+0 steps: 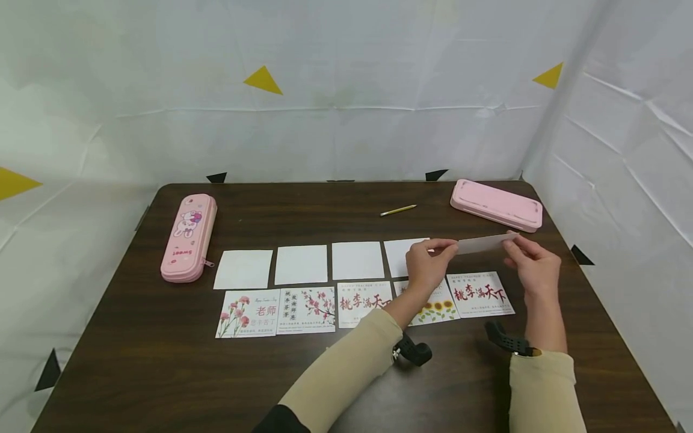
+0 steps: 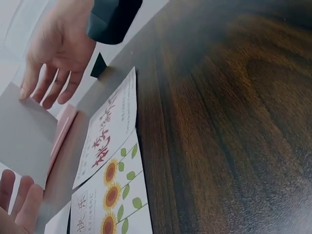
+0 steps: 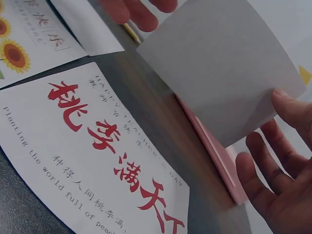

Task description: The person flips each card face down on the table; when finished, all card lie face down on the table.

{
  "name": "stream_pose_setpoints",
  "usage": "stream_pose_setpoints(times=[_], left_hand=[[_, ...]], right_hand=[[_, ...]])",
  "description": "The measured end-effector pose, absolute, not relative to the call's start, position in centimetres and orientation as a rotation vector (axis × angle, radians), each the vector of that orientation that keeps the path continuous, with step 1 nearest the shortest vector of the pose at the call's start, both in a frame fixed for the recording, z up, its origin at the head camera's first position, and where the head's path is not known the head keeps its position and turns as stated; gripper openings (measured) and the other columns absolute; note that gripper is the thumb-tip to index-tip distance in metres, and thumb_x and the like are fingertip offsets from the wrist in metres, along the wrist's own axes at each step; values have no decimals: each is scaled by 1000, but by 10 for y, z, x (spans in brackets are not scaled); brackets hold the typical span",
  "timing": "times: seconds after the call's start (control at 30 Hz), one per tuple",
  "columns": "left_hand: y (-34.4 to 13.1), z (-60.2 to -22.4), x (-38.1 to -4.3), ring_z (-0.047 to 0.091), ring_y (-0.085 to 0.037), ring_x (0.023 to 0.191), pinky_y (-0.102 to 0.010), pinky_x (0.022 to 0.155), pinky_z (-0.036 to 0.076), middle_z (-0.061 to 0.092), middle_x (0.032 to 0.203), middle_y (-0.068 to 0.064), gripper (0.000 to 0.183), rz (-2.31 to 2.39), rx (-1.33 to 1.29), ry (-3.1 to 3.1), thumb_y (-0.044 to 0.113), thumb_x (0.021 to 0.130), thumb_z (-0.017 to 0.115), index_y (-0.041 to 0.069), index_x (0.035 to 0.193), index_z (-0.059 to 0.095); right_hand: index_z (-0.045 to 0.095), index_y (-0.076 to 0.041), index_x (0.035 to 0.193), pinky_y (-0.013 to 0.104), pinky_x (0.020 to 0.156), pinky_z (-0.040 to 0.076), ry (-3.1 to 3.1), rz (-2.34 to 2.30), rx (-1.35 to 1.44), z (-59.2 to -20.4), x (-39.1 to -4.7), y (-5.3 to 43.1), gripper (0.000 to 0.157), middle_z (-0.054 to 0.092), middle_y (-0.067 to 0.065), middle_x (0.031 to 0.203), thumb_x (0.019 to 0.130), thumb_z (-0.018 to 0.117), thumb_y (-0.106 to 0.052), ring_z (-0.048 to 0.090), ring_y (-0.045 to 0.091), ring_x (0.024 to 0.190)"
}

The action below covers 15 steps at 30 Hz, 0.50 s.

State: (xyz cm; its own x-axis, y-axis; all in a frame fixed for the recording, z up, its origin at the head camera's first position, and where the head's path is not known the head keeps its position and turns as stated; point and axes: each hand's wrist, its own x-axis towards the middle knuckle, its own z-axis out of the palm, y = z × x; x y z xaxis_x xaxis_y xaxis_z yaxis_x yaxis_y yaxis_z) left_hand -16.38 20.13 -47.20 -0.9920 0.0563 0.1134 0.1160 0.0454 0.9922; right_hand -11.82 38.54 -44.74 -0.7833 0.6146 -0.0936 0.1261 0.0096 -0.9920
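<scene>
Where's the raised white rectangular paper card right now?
In the head view, right of centre: the white rectangular paper card is held up between the left hand and right hand, with the pale pink rectangular case just beyond it.

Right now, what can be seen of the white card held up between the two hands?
The white card is thin, four-sided and looks like paper or cardstock, unprinted wherever it shows, greyish in the wrist views. It is tilted, held clear of the table beyond the rightmost printed card, its opposite ends pinched by the left hand and right hand.
</scene>
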Motion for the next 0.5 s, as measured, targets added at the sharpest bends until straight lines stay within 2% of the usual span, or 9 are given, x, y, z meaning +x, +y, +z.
stream_pose_setpoints(times=[0.03,0.23,0.4,0.5], left_hand=[[201,-472,-164,60,3,67,-18,58,48,71,77,14,5,-2148,-158,-2240,19,85,79,16,87,81],[201,-472,-164,60,0,68,-17,59,47,72,79,15,5,-2176,-98,-2221,18,83,80,16,87,81],[200,-476,-166,60,-2,65,-18,57,44,69,72,14,5,-2184,-64,-2204,19,82,81,16,85,81],[200,-478,-167,65,-7,62,-18,56,45,67,68,12,5,-2231,-14,-2178,18,81,81,14,84,80]], right_hand=[[67,-9,127,13,68,51,-1948,1805,-781,-446,-119,384,43,67,-9,98,87,75,-21,62,9,83],[69,-9,125,11,64,49,-1967,1723,-843,-443,-123,380,44,65,-9,93,84,78,-25,60,9,77],[74,-10,116,11,64,49,-1924,1704,-848,-446,-125,377,40,68,-7,92,81,81,-26,61,8,78],[74,-11,116,12,65,49,-1965,1663,-837,-447,-126,376,39,68,-9,91,81,81,-26,61,8,79]])
